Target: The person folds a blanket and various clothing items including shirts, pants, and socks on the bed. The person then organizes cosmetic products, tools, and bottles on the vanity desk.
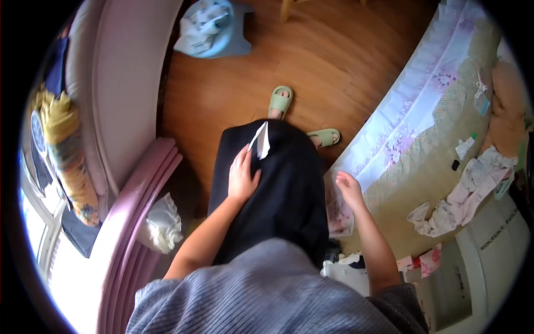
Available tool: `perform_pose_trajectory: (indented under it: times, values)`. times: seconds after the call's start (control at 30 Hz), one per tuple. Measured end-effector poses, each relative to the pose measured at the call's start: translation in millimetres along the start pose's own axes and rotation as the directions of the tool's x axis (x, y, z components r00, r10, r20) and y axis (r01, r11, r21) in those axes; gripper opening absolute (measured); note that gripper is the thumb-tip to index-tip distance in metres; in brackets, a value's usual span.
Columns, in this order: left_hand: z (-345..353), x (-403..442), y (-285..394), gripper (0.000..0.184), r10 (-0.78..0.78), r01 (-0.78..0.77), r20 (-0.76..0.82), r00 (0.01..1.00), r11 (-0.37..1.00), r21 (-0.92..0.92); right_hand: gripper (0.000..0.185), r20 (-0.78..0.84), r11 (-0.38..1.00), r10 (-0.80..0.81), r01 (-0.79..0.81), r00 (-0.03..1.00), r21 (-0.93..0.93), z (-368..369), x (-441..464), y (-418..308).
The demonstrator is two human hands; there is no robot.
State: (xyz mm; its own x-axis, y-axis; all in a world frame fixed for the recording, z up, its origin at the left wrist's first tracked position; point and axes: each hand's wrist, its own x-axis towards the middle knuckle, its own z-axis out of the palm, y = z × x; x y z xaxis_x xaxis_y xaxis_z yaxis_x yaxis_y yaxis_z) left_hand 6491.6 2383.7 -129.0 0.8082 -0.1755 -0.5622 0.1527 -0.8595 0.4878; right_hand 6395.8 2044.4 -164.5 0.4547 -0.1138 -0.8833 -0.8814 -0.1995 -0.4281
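Blue tub (239, 40): crumpled pale cloth (204, 25) inside.
Plastic bag (165, 224): contents unclear.
White slip (263, 143): on black-clad lap (283, 192).
Left hand (242, 178): fingers loosely extended at slip (can't tell if gripping).
Right hand (349, 190): half-curled, nothing held.

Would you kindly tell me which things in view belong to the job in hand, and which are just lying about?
Seemingly in the job:
white scrap, at the left hand
black cloth over the legs, beneath the scrap

Just lying about, it seems:
crumpled plastic bag
patterned clothes on the bed
small black object
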Motion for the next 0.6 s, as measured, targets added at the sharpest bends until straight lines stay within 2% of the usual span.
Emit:
perform_pose_trajectory:
  times: [0.07,0.1,0.13,0.17,0.2,0.23,0.27,0.3,0.43,0.47,0.5,0.57,0.6]
  values:
    - [27,2,5,0.063,-0.016,0.000,0.133,0.991,0.993,0.120,0.034,-0.058,0.994,0.005,-0.011,0.998,-0.105,-4,75,46]
    - [33,5,10,0.064,-0.057,0.017,0.213,0.975,0.983,0.183,0.036,-0.141,0.984,-0.069,0.044,0.988,-0.175,-3,107,63]
    - [40,12,17,0.064,-0.086,0.019,0.271,0.959,0.970,0.242,0.037,-0.167,0.968,-0.024,-0.019,0.986,-0.249,-7,132,63]
    - [50,20,18,0.066,-0.074,-0.020,0.301,0.951,0.954,0.299,0.038,-0.243,0.981,-0.031,-0.017,0.969,-0.191,-2,166,96]
    - [60,29,16,0.071,-0.060,-0.046,0.296,0.953,0.939,0.341,0.039,-0.311,0.972,-0.081,0.006,0.947,-0.237,3,199,128]
    - [68,39,16,0.076,-0.049,-0.069,0.290,0.956,0.922,0.381,0.040,-0.329,0.961,-0.029,-0.064,0.944,-0.268,4,225,138]
    - [72,51,22,0.071,-0.101,-0.011,0.279,0.955,0.927,0.375,0.040,-0.248,0.953,0.049,-0.120,0.967,-0.280,-4,237,115]
    - [79,61,25,0.070,-0.123,0.001,0.256,0.959,0.903,0.430,0.045,-0.169,0.941,0.127,-0.172,0.977,-0.290,-9,262,121]
    - [90,97,31,0.071,-0.166,0.014,0.271,0.948,0.873,0.488,0.061,-0.382,0.931,0.091,-0.215,0.920,-0.296,-5,365,191]
    - [90,103,31,0.075,-0.171,0.018,0.269,0.948,0.870,0.493,0.065,-0.379,0.918,0.142,-0.265,0.914,-0.296,-9,385,199]
    - [91,109,30,0.078,-0.175,0.020,0.269,0.947,0.868,0.496,0.071,-0.403,0.945,0.119,-0.229,0.907,-0.235,-13,408,221]
    - [90,117,29,0.084,-0.204,0.048,0.251,0.946,0.856,0.514,0.077,-0.471,0.939,0.220,-0.317,0.854,-0.136,-20,448,246]
    - [90,122,28,0.087,-0.177,0.020,0.258,0.950,0.857,0.514,0.081,-0.474,0.927,0.220,-0.334,0.853,-0.171,-27,465,254]
